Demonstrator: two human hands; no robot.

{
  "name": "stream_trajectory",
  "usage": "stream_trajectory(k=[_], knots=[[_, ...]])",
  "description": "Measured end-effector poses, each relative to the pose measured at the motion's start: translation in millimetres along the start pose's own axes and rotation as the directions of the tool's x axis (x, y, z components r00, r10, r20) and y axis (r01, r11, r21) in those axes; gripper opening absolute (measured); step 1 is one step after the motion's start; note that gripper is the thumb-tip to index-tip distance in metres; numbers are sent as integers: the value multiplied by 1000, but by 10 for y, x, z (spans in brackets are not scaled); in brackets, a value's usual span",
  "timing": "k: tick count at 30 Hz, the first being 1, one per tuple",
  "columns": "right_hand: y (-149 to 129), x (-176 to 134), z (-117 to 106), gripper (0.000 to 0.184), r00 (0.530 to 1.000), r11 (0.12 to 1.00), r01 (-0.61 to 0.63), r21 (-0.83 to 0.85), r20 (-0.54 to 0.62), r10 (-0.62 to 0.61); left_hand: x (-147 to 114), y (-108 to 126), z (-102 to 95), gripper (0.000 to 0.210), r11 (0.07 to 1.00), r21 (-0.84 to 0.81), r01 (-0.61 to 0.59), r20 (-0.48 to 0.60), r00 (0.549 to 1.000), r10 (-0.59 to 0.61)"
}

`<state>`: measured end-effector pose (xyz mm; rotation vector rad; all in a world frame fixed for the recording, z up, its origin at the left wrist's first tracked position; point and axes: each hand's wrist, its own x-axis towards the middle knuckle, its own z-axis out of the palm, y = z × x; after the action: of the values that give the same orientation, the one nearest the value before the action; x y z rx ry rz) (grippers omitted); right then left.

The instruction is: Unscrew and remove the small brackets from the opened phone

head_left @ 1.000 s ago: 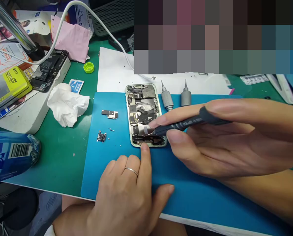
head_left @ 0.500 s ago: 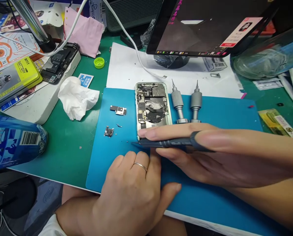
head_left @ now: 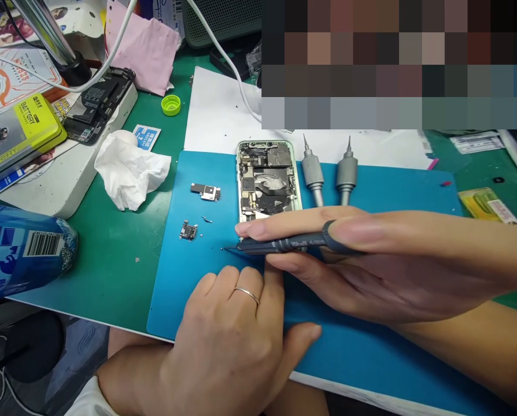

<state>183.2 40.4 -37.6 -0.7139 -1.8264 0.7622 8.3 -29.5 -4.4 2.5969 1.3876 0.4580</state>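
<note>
The right hand (head_left: 397,260) grips a dark fine-tipped tool (head_left: 271,246) between thumb and fingers, concealing the lower end of the opened phone (head_left: 269,180). The left hand (head_left: 230,329) is loosely curled, thumb spread; its index fingertip is hidden, so any hold cannot be determined. The phone houses circuitry (head_left: 248,185); its far end overhangs the blue mat (head_left: 169,300). Leftward, mat surface extends past two loose components (head_left: 207,192) to the green bench (head_left: 111,266).

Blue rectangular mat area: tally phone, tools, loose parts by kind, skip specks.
Open rectangular phone, pale green frame: 1
Ribbed grey metal screwdrivers: 2
Slim dark grey tweezers: 1
Flat black-and-silver plate: 1
Black squarish board: 1
Tiny thin sliver: 1
Total: 7
</note>
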Motion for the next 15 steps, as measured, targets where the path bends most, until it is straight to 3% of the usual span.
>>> stream_trajectory(k=[3,7,15], knots=[[10,17,-11,38,1000,1000,23,6,0,-23,5,1,-6,42,1000,10,-4,-2,1000,4],[0,57,-13,31,998,996,65,-54,-24,-67,10,-2,-14,46,1000,25,-2,1,1000,2],[-41,90,22,25,1000,998,6,-61,-11,-7,19,16,-21,42,1000,22,21,1,1000,-21]])
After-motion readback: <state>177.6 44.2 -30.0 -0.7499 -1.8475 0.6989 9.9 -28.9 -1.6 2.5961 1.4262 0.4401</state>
